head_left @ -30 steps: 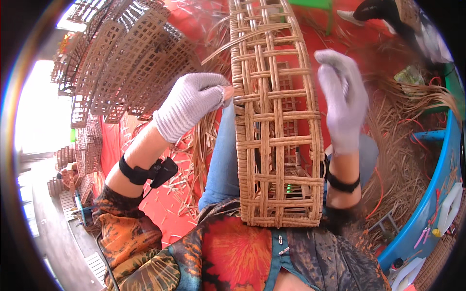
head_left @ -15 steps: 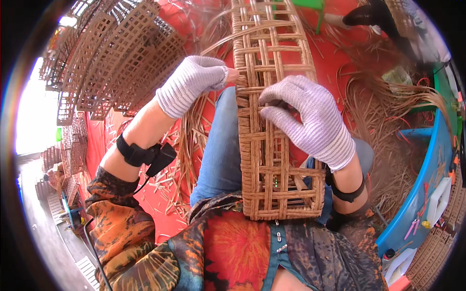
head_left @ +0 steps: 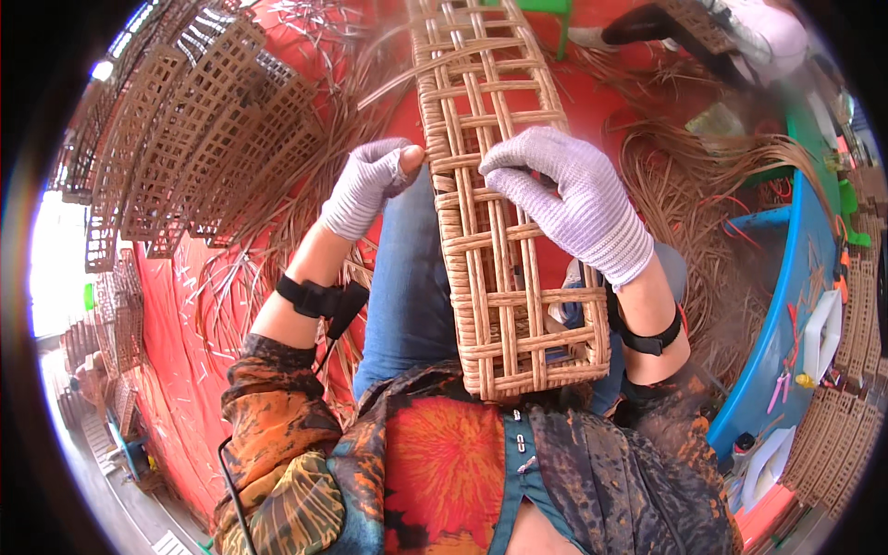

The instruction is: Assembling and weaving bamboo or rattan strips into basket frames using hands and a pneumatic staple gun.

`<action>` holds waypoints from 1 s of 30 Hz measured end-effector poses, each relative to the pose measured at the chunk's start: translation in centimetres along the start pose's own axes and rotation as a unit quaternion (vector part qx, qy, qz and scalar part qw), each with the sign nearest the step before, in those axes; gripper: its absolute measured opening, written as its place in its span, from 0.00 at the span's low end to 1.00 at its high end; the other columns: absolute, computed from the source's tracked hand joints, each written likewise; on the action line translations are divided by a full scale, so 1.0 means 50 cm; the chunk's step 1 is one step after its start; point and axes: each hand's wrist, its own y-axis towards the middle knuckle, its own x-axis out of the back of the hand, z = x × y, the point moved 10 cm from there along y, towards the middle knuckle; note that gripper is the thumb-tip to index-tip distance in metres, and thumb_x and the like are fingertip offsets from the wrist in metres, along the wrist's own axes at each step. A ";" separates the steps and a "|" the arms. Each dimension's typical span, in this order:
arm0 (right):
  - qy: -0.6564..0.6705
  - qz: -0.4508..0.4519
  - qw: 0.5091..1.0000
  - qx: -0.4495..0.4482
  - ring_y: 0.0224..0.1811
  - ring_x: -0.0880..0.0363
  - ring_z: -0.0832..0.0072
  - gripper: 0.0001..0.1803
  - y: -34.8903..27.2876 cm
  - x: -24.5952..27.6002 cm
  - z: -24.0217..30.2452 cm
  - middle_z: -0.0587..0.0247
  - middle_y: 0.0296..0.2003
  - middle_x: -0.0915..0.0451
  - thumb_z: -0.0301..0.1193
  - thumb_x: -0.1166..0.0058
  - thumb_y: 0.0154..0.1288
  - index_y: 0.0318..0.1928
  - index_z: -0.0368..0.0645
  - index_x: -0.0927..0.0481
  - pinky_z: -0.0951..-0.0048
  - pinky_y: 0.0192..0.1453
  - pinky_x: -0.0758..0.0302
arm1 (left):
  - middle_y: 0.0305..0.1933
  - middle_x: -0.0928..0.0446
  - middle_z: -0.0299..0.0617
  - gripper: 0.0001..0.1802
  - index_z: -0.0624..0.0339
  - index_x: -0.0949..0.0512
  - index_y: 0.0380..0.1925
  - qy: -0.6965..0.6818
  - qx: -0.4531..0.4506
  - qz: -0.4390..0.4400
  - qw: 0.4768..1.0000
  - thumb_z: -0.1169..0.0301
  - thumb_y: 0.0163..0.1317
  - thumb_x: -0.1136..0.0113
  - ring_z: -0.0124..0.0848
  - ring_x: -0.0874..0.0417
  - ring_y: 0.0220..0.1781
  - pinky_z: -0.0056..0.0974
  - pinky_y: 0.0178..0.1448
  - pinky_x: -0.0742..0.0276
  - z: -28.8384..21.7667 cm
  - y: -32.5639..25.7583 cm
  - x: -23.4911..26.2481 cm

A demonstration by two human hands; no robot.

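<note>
A long, open-lattice woven basket of brown strands rests across my lap, its far end extending toward the top of the view. My right hand, in a pale lilac knitted glove, bends over its upper face. Thumb and fingertips meet in a pinch by a crossing strand; what they grip is too small to make out. Beside the basket's left wall, my left hand is closed in a similar glove, the bare thumb tip showing. Whatever lies inside its fingers is hidden. One loose strip sticks out leftward from the basket's far part.
Stacked lattice panels stand at the far left. Loose brown strips lie heaped on the right over the red floor covering. A blue curved rim borders the right side, with pink-handled scissors beside it. Another person's dark-clad leg shows far right.
The basket has shifted slightly left and away, tilting a little. My left hand has moved down and left, its forearm swinging inward. My right hand's fingertips have closed together.
</note>
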 end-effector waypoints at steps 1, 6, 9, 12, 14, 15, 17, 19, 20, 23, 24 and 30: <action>0.012 0.012 0.999 -0.032 0.33 0.16 0.67 0.06 -0.003 -0.002 -0.010 0.57 0.33 0.16 0.27 0.36 0.64 0.40 0.40 0.15 0.70 0.40 0.20 | 0.21 0.37 0.25 0.19 0.51 0.29 0.23 -0.030 0.003 0.019 0.999 0.54 0.63 0.33 0.18 0.41 0.22 0.28 0.28 0.49 0.011 0.004 -0.006; 0.257 -0.055 0.961 -0.079 0.40 0.18 0.80 0.07 -0.046 0.079 -0.085 0.67 0.38 0.15 0.26 0.42 0.71 0.45 0.37 0.16 0.78 0.48 0.21 | 0.21 0.45 0.22 0.13 0.50 0.26 0.29 -0.228 -0.026 -0.016 0.973 0.57 0.70 0.42 0.16 0.48 0.21 0.27 0.25 0.52 0.071 0.044 -0.057; 0.217 -0.228 0.938 -0.148 0.36 0.19 0.83 0.09 -0.177 0.250 -0.178 0.64 0.36 0.16 0.28 0.46 0.74 0.46 0.35 0.17 0.79 0.43 0.21 | 0.39 0.33 0.34 0.15 0.57 0.25 0.42 -0.157 -0.046 -0.009 0.986 0.57 0.69 0.45 0.27 0.34 0.39 0.37 0.44 0.38 0.086 0.068 -0.059; -0.072 -0.327 0.896 -0.291 0.34 0.16 0.75 0.09 -0.427 0.437 -0.232 0.61 0.36 0.15 0.31 0.43 0.71 0.46 0.40 0.17 0.72 0.40 0.20 | 0.56 0.21 0.47 0.25 0.65 0.24 0.56 -0.163 -0.069 0.010 0.984 0.57 0.68 0.49 0.39 0.20 0.57 0.47 0.63 0.23 0.112 0.091 -0.018; -0.418 -0.301 0.792 -0.326 0.39 0.15 0.60 0.11 -0.598 0.535 -0.166 0.54 0.39 0.14 0.36 0.43 0.69 0.45 0.43 0.17 0.62 0.44 0.20 | 0.60 0.22 0.46 0.26 0.63 0.26 0.60 -0.185 -0.074 -0.004 0.980 0.58 0.68 0.47 0.41 0.21 0.59 0.50 0.68 0.27 0.142 0.121 0.028; -0.464 -0.296 0.737 -0.393 0.45 0.17 0.50 0.14 -0.696 0.571 -0.148 0.49 0.42 0.16 0.42 0.44 0.67 0.44 0.46 0.16 0.55 0.51 0.21 | 0.61 0.23 0.46 0.26 0.63 0.27 0.62 -0.288 -0.041 0.000 0.957 0.57 0.70 0.47 0.41 0.21 0.60 0.50 0.67 0.27 0.164 0.126 0.049; -0.557 -0.268 0.556 -0.555 0.50 0.19 0.52 0.20 -0.889 0.612 -0.092 0.49 0.47 0.18 0.46 0.43 0.65 0.50 0.47 0.20 0.52 0.56 0.23 | 0.61 0.23 0.45 0.29 0.62 0.30 0.66 -0.287 -0.042 -0.022 0.957 0.55 0.73 0.49 0.40 0.21 0.59 0.51 0.66 0.25 0.176 0.147 0.080; -0.598 -0.215 0.410 -0.654 0.55 0.21 0.51 0.24 -1.034 0.621 -0.019 0.49 0.50 0.20 0.49 0.42 0.65 0.55 0.50 0.23 0.50 0.60 0.25 | 0.62 0.23 0.46 0.30 0.62 0.31 0.68 -0.313 -0.026 -0.005 0.949 0.54 0.74 0.50 0.40 0.21 0.59 0.52 0.66 0.24 0.173 0.156 0.065; -0.602 -0.200 0.329 -0.700 0.57 0.22 0.52 0.28 -1.094 0.610 0.038 0.48 0.54 0.22 0.51 0.42 0.64 0.59 0.49 0.25 0.51 0.62 0.26 | 0.63 0.24 0.46 0.30 0.63 0.31 0.68 -0.334 -0.031 0.038 0.941 0.54 0.74 0.50 0.40 0.21 0.60 0.52 0.66 0.24 0.153 0.148 0.045; -0.568 -0.194 0.295 -0.744 0.65 0.26 0.51 0.39 -1.220 0.593 0.102 0.44 0.64 0.27 0.55 0.42 0.64 0.64 0.39 0.29 0.52 0.68 0.29 | 0.59 0.22 0.45 0.27 0.64 0.28 0.65 -0.231 -0.045 -0.033 0.971 0.57 0.73 0.52 0.39 0.20 0.58 0.48 0.63 0.23 0.128 0.113 0.010; -0.572 -0.174 0.280 -0.751 0.67 0.29 0.50 0.41 -1.250 0.585 0.100 0.42 0.66 0.29 0.55 0.42 0.64 0.67 0.38 0.31 0.51 0.70 0.32 | 0.58 0.21 0.44 0.27 0.64 0.28 0.64 -0.191 -0.068 -0.046 0.978 0.58 0.73 0.52 0.39 0.20 0.57 0.47 0.62 0.23 0.110 0.100 0.000; -0.577 -0.220 0.417 -0.666 0.72 0.36 0.47 0.44 -1.369 0.629 0.052 0.39 0.68 0.32 0.42 0.36 0.61 0.72 0.35 0.40 0.56 0.76 0.40 | 0.34 0.22 0.37 0.11 0.60 0.19 0.41 0.403 -0.381 -0.067 0.830 0.75 0.58 0.33 0.32 0.21 0.34 0.35 0.40 0.24 -0.019 0.032 -0.065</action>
